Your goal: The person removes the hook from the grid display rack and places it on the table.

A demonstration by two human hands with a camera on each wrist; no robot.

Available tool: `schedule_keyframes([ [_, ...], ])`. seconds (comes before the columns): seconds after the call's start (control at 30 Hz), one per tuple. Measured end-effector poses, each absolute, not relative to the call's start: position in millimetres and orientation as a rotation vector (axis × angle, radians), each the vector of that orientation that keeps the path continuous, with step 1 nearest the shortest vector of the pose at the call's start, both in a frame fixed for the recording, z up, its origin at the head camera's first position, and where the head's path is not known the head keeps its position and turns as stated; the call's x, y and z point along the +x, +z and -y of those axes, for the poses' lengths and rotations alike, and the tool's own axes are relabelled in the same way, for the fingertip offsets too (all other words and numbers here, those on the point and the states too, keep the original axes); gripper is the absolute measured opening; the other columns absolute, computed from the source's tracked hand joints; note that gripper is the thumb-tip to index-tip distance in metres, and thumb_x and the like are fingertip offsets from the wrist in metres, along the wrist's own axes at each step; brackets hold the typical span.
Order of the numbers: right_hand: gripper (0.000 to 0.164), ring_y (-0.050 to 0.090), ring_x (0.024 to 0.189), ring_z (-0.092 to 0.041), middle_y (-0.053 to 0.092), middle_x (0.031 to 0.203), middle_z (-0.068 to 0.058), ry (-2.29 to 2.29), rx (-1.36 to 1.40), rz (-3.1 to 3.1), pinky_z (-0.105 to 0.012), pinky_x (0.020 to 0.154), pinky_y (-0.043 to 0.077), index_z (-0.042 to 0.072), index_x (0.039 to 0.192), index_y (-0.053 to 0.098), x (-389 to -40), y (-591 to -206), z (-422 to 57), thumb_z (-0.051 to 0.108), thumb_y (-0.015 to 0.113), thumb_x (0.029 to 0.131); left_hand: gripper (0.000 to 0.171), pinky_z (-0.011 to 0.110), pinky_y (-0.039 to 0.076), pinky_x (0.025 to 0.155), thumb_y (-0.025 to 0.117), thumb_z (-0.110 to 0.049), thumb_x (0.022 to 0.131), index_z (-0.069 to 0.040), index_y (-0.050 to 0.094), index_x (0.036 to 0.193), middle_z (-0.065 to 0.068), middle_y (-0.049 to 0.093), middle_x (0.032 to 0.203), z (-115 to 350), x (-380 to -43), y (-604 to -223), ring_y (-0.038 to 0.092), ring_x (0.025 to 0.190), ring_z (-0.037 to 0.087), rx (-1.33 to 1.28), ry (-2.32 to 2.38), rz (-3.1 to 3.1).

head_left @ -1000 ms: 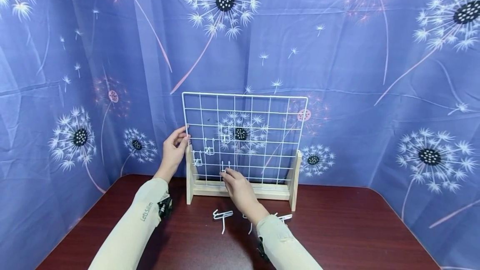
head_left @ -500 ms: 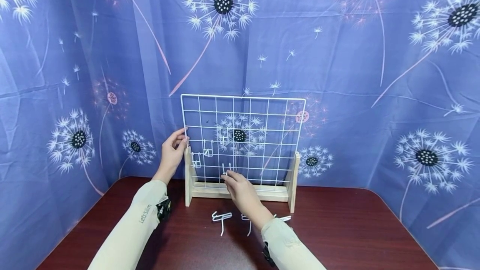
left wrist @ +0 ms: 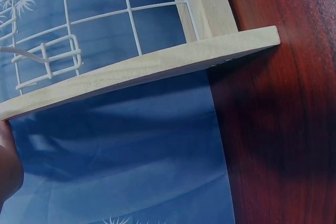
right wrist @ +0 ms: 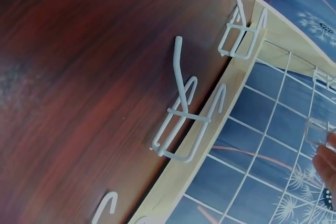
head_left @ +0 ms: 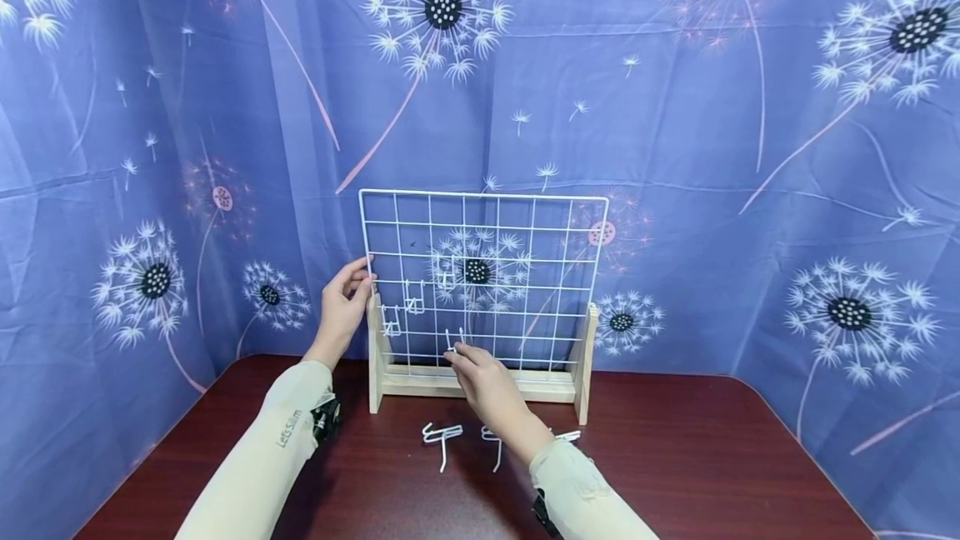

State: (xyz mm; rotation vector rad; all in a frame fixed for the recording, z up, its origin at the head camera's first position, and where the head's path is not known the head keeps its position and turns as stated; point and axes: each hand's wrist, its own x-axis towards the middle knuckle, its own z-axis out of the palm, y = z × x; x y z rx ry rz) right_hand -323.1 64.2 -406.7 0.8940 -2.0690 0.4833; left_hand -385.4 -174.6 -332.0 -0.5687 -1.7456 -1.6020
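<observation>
A white wire grid panel (head_left: 483, 194) stands upright in a pale wooden stand (head_left: 480, 388). My left hand (head_left: 345, 302) grips the panel's left edge, just above the side post; only a bit of it shows in the left wrist view. My right hand (head_left: 483, 382) pinches a white wire hook (right wrist: 316, 131) in front of the panel's lower middle. Whether that hook touches the wires I cannot tell. Three other hooks hang on the grid in a diagonal: an upper one (head_left: 446, 277), a middle one (head_left: 414, 305) and a lower left one (head_left: 391, 327).
Loose wire hooks lie on the dark red table (head_left: 712, 457) before the stand: a left one (head_left: 442, 434), a middle one (right wrist: 184, 124), and a right one (head_left: 567, 437) partly behind my right arm. A blue dandelion-print cloth (head_left: 675, 132) surrounds the table.
My right hand has shifted slightly right and down along the grid with its hook. The left hand keeps its grip on the panel edge. The head view has moved a little.
</observation>
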Motion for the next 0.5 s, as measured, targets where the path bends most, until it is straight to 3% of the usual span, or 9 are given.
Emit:
schedule_keyframes([
  [0.5, 0.023, 0.057, 0.101, -0.022, 0.061, 0.108, -0.011, 0.490, 0.934, 2.067, -0.032, 0.087, 0.045, 0.011, 0.107, 0.064, -316.9, -402.5, -68.8, 0.009, 0.058, 0.084, 0.032, 0.014, 0.044, 0.061, 0.052, 0.007, 0.084, 0.006, 0.054, 0.115, 0.031, 0.056, 0.090, 174.3, -384.7, -330.5, 0.053, 0.077, 0.040, -0.538, -1.594, 1.756],
])
